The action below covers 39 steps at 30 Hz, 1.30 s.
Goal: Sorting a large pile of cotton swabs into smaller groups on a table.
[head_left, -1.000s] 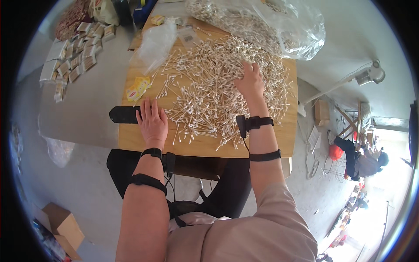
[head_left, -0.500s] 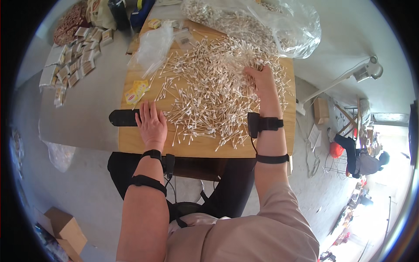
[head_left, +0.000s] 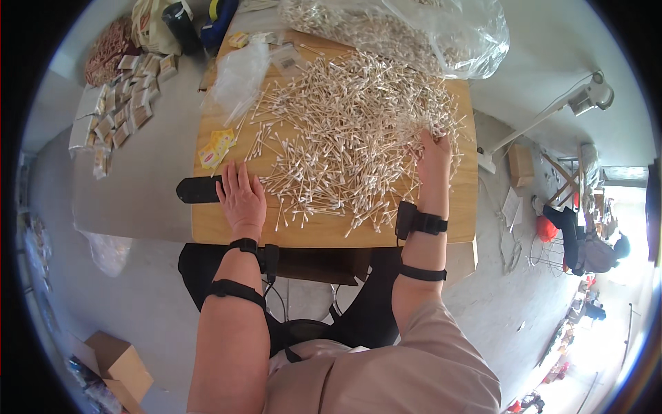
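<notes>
While cotton swabs (head_left: 345, 138) cover the wooden board (head_left: 324, 231) on a grey table (head_left: 138, 186), the left hand (head_left: 241, 196) lies flat, fingers spread, at the near-left edge; the right hand (head_left: 436, 162) presses, fingers together, into the pile's right side. Concrete floor (head_left: 552, 41) surrounds.

A person's left hand (head_left: 241, 198) rests flat on a wooden table (head_left: 324, 231) beside a black strip (head_left: 198, 190), while the right hand (head_left: 435, 160) presses into a wide heap of cotton swabs (head_left: 345, 138). A clear plastic bag (head_left: 414, 31) lies at the table's far edge.
</notes>
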### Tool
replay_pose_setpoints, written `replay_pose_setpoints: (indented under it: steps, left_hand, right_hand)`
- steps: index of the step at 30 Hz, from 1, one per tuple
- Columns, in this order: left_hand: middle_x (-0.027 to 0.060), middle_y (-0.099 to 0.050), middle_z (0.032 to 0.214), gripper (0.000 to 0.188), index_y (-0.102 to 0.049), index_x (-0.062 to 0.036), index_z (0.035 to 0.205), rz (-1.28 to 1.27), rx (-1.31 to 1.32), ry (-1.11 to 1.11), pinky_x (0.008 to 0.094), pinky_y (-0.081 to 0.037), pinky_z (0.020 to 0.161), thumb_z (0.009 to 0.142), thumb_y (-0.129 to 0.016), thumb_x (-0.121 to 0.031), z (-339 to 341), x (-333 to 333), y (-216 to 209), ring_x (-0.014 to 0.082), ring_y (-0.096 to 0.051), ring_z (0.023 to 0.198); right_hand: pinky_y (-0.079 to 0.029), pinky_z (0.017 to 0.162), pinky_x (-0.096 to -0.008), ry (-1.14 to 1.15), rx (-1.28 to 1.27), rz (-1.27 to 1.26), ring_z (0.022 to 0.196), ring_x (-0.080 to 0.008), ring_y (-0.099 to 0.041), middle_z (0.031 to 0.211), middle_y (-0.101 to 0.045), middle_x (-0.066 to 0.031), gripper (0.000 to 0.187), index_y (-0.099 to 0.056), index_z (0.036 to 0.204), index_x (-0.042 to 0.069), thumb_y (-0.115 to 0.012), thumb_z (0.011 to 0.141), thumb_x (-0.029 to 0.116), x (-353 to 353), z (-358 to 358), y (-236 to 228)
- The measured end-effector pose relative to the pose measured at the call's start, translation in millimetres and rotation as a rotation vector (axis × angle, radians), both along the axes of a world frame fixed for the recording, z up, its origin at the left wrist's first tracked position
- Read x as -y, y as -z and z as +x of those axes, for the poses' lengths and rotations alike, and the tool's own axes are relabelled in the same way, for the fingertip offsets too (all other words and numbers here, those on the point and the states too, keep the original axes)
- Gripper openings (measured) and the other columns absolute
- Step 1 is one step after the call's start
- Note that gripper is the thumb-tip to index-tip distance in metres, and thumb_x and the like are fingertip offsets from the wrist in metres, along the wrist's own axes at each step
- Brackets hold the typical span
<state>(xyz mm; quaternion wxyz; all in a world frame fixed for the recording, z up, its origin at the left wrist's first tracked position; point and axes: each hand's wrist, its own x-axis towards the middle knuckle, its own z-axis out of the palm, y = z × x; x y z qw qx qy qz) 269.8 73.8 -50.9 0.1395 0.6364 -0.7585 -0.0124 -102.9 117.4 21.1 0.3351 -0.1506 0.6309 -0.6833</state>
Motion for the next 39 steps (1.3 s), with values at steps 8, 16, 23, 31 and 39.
replay_pose_setpoints:
  steps: [8, 16, 23, 31, 39]
  left_hand:
    - [0.0098, -0.038, 0.146, 0.043, -0.044, -0.0099, 0.134, 0.004, -0.002, 0.014, 0.0493, -0.022, 0.112, 0.095, -0.048, -0.028, -3.3, 0.5, 0.0, 0.0271, -0.031, 0.138]
    - [0.0130, -0.040, 0.144, 0.044, -0.045, -0.0077, 0.134, 0.015, 0.004, -0.005, 0.0484, -0.023, 0.112, 0.094, -0.050, -0.026, -5.1, -1.0, -6.2, 0.0298, -0.033, 0.136]
    - [0.0131, -0.041, 0.144, 0.043, -0.045, -0.0065, 0.135, 0.001, 0.002, 0.012, 0.0470, -0.022, 0.112, 0.096, -0.047, -0.025, -3.8, -1.3, -5.6, 0.0292, -0.033, 0.137]
    - [0.0132, -0.061, 0.116, 0.029, -0.057, 0.0015, 0.116, -0.043, -0.630, -0.092, 0.0355, -0.045, 0.093, 0.096, -0.053, -0.020, 31.3, 4.5, 12.5, 0.0247, -0.059, 0.104]
    - [0.0093, -0.062, 0.088, 0.011, -0.061, -0.0026, 0.090, -0.077, -0.534, 0.388, 0.0327, -0.049, 0.075, 0.085, -0.068, -0.009, -134.3, 28.8, -78.9, 0.0222, -0.060, 0.083]
  right_hand:
    - [-0.051, 0.078, -0.0310, 0.101, -0.926, 0.362, 0.087, -0.0153, -0.058, 0.104, -0.062, -0.0066, 0.036, -0.055, 0.120, 0.003, -0.064, 0.086, 0.009, -23.4, -26.4, 32.3]
    - [-0.049, 0.062, -0.0256, 0.146, -0.291, -0.176, 0.072, -0.0139, -0.061, 0.094, -0.065, -0.0087, 0.015, -0.059, 0.106, 0.001, -0.055, 0.094, 0.007, -32.2, -2.6, 25.3]
    - [-0.045, 0.058, -0.0272, -0.102, 0.579, -0.610, 0.069, -0.0165, -0.057, 0.088, -0.061, -0.0098, 0.015, -0.058, 0.099, 0.001, -0.049, 0.097, 0.012, -37.1, -6.7, 26.2]
    - [-0.044, 0.058, -0.0265, 0.047, 0.766, -0.673, 0.069, -0.0160, -0.054, 0.085, -0.058, -0.0082, 0.013, -0.057, 0.092, 0.003, -0.052, 0.093, 0.015, -48.1, -29.6, 28.0]
    - [-0.044, 0.057, -0.0261, 0.093, 0.830, -0.626, 0.067, -0.0155, -0.054, 0.081, -0.057, -0.0068, 0.012, -0.056, 0.089, 0.004, -0.056, 0.091, 0.015, -53.4, -39.2, 27.5]
